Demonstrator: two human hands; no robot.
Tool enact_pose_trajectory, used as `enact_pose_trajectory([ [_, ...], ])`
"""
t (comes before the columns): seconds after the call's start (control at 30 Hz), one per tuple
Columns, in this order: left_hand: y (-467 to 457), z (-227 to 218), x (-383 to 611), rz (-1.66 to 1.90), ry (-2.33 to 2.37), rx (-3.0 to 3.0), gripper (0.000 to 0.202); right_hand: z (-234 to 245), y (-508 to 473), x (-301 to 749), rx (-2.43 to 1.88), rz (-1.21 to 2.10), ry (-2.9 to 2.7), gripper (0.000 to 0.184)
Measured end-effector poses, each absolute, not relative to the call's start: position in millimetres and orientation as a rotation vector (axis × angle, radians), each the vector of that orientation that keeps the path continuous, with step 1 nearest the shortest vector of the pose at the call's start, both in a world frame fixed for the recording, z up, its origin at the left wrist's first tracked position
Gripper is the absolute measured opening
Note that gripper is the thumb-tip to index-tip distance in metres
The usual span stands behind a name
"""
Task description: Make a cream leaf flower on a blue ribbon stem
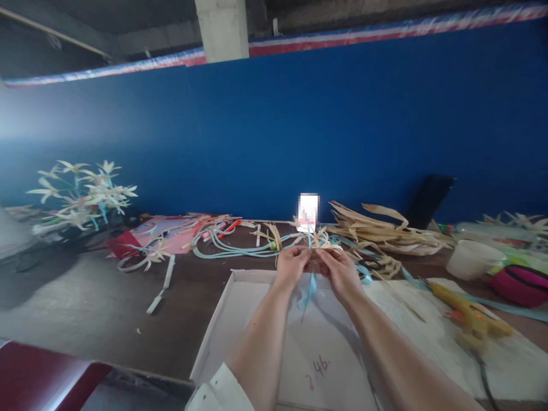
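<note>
My left hand (292,266) and my right hand (340,269) meet over the far part of a shallow white box (252,319). Both have their fingertips pinched together around the stem of a pale handmade flower (324,237). Its petals show just beyond my fingers. Below the pinch hangs a light blue ribbon (307,295), with a thin dark stem end beside it. The exact spot where the fingers grip is partly hidden.
Dried husks (377,231) lie at the back right. A yellow glue gun (471,317) rests on paper at right, near a white cup (473,260) and pink pouch (520,285). Pale blue tubing (231,248) is coiled behind. Finished flowers (92,191) stand at left.
</note>
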State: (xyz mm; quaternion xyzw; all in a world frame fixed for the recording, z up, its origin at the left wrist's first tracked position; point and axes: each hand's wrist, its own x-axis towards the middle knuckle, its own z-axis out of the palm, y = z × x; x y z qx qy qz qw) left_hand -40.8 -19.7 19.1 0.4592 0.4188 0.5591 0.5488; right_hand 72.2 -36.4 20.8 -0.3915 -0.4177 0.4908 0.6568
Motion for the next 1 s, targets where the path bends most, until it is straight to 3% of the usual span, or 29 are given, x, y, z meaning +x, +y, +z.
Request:
enact_pose_trajectory([
  [0.5, -24.1, 23.1, -37.4, 1.373, 0.999, 1.119, 0.026, 18.7, -36.6, 72.5, -0.711, 1.402, -0.733, 0.024],
  [1.0, -24.9, 22.9, -38.1, 1.376, 0.989, 1.158, 0.027, 22.9, -37.8, 72.0, -0.717, 1.412, -0.741, 0.026],
])
